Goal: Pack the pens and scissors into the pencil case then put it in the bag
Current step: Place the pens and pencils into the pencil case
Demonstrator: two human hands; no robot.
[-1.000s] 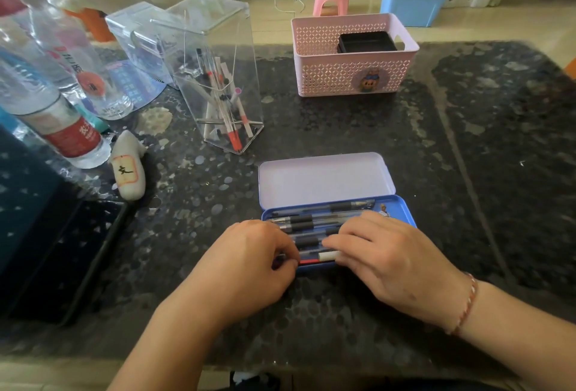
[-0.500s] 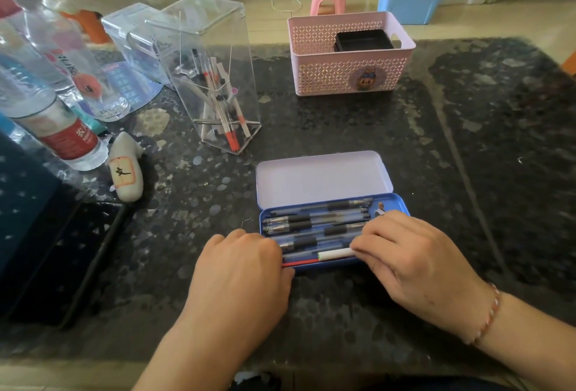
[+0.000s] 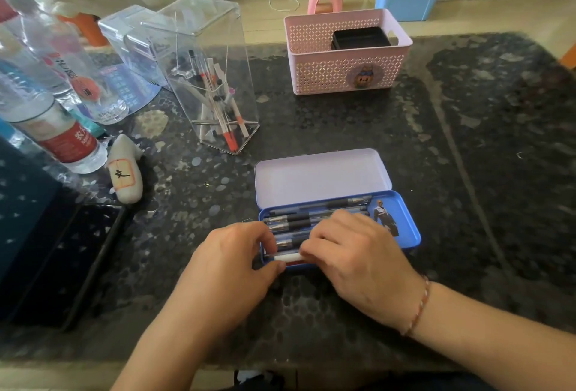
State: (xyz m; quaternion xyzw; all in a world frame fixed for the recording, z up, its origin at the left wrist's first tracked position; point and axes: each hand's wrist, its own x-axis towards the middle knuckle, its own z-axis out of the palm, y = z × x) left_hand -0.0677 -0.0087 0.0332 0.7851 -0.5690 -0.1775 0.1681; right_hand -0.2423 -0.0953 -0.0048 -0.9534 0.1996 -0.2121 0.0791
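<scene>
Six or so pens: they lie in the blue case [image 3: 405, 222], side by side, long axes running left to right along its length.
White pen [image 3: 286, 257]: nearest the front wall of the case, same left-right axis; a red stretch shows just below it.
Left hand [image 3: 230, 261]: at the case's left end, thumb and fingers curled in at the white pen's left tip, seemingly pinching it; the contact itself is partly hidden.
Right hand [image 3: 352, 250]: over the middle of the case, fingers bent down onto the white pen and the dark pens behind it; pressing or gripping, I cannot tell.
Key relation: the pen's axis spans between the two hands, one hand at each side, so settling it flat likely means pushing down and back toward the others.
Lid [image 3: 321, 175]: open, leaning back behind the tray.
Scissors: not visible.
Bag: cannot tell.
Around: clear pen holder [image 3: 205, 78] and pink basket [image 3: 346, 69] stand well behind on the dark tabletop [image 3: 483, 172].
</scene>
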